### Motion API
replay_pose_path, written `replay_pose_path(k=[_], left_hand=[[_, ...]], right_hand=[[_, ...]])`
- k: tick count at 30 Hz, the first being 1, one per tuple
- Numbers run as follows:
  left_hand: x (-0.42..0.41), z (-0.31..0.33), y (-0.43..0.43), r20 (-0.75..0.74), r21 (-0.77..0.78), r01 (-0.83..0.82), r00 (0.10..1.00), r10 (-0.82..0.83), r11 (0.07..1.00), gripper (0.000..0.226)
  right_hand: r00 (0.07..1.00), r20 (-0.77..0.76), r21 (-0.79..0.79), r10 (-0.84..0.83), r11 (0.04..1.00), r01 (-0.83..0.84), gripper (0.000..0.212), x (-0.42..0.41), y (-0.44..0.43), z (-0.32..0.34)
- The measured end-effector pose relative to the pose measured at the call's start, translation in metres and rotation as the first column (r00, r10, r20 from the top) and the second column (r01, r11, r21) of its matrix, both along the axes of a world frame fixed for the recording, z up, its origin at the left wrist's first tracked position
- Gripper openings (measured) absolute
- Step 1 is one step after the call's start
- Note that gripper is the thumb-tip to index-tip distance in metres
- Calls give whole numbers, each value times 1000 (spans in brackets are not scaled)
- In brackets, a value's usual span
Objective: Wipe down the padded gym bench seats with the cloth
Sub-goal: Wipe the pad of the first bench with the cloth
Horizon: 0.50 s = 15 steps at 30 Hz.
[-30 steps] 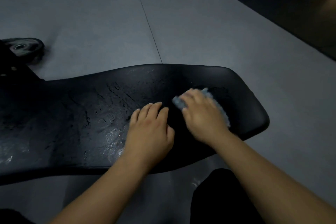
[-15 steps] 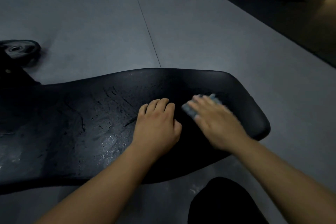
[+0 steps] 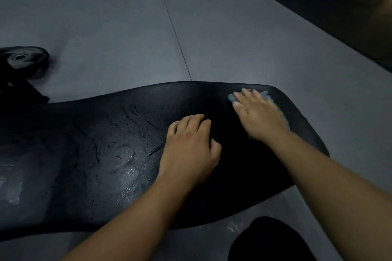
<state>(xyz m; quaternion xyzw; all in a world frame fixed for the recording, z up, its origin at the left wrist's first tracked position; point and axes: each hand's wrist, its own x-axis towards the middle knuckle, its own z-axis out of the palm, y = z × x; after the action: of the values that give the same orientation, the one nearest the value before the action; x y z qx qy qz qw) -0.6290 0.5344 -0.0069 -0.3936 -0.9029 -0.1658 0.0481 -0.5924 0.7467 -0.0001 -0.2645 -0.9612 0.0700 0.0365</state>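
A long black padded gym bench seat (image 3: 95, 154) with cracked, scuffed vinyl runs across the view from nine o'clock to three o'clock, and its rounded end is on the three o'clock side. A small, light blue, fuzzy cloth (image 3: 231, 98) lies on the pad close to that rounded end and near the far edge, at about one o'clock from the view's centre. The right hand (image 3: 258, 116) lies flat on the cloth with straight, spread fingers pressing it into the pad. It does not grip the cloth, whose blue fringe shows past the fingertips and along the outer side of the hand.

The left hand (image 3: 191, 150) rests palm down on the bare pad at seven o'clock from the right hand, just beside it. Its fingers are loosely bent and hold nothing.

A pale worn patch marks the vinyl at nine o'clock from the left hand. On the grey floor (image 3: 233, 38) a dark round weight plate (image 3: 23, 60) lies at ten o'clock, well apart from the hands.
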Motion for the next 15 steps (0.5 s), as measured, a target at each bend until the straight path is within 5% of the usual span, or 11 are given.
replay_pose_path(k=[5, 11, 15], left_hand=[[-1, 1, -3, 17, 3, -5, 1000, 5, 1000, 54], [-11, 1, 5, -4, -3, -29, 1000, 29, 1000, 55], [-31, 2, 23, -15, -16, -88, 996, 87, 996, 62]], right_hand=[[917, 20, -34, 399, 917, -398, 67, 35, -32, 6], [996, 40, 17, 81, 996, -82, 50, -34, 16, 7], [936, 21, 4, 351, 936, -351, 60, -15, -28, 4]])
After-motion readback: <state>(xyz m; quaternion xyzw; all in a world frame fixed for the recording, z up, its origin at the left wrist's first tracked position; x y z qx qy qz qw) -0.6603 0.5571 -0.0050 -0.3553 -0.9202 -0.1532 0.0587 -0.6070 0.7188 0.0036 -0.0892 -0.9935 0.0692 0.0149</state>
